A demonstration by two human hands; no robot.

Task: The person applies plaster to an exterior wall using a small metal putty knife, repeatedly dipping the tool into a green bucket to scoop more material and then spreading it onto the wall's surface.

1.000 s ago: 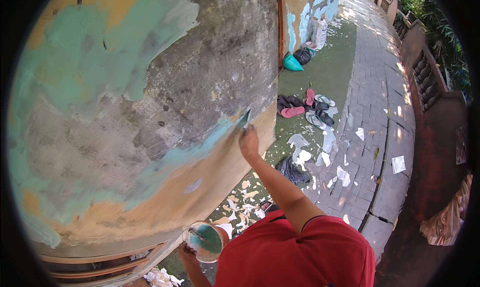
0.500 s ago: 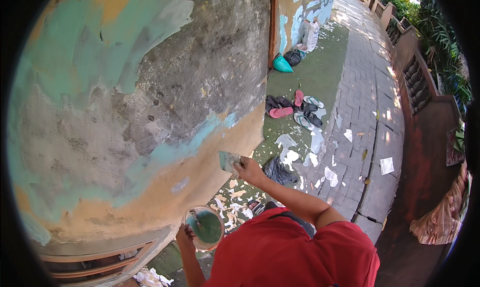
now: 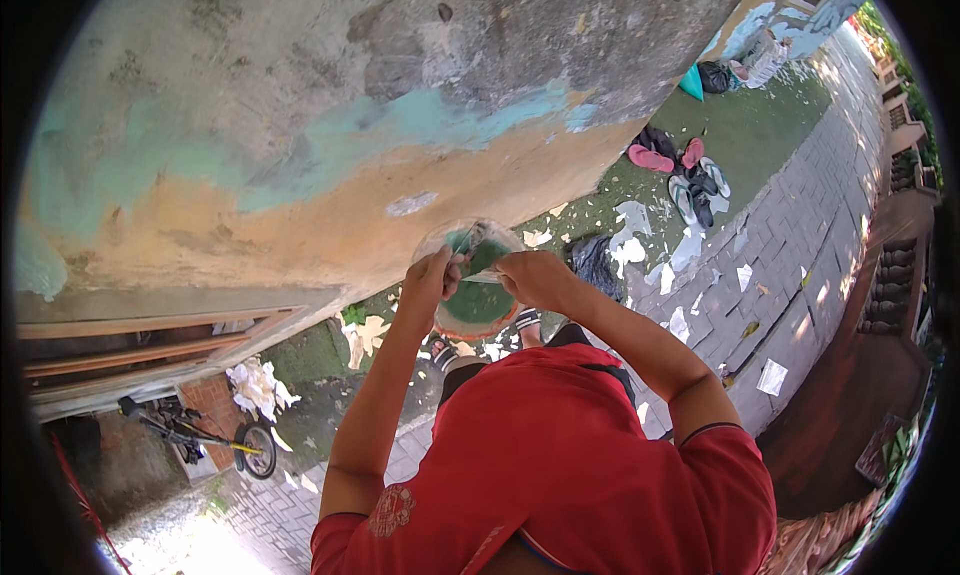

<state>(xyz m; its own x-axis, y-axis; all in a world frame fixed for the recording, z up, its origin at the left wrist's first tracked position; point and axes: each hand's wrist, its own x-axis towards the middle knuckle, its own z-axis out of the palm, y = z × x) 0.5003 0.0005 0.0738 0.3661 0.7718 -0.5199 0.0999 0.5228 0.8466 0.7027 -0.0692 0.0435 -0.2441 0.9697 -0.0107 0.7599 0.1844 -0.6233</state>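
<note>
left hand (image 3: 432, 280): fingers grip rim of clear paint container (image 3: 476, 285) at chest height | right hand (image 3: 533, 275): fingers closed on brush (image 3: 470, 243), now off wall (image 3: 300, 125), dipped in container

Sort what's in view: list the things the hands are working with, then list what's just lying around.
In use:
left hand holding the clear tub of green paint
right hand at the tub's rim, with a tool dipped in, too small to identify
patchy wall with fresh teal streaks

Lying about:
sandals
paper scraps
bicycle
black bag
</note>
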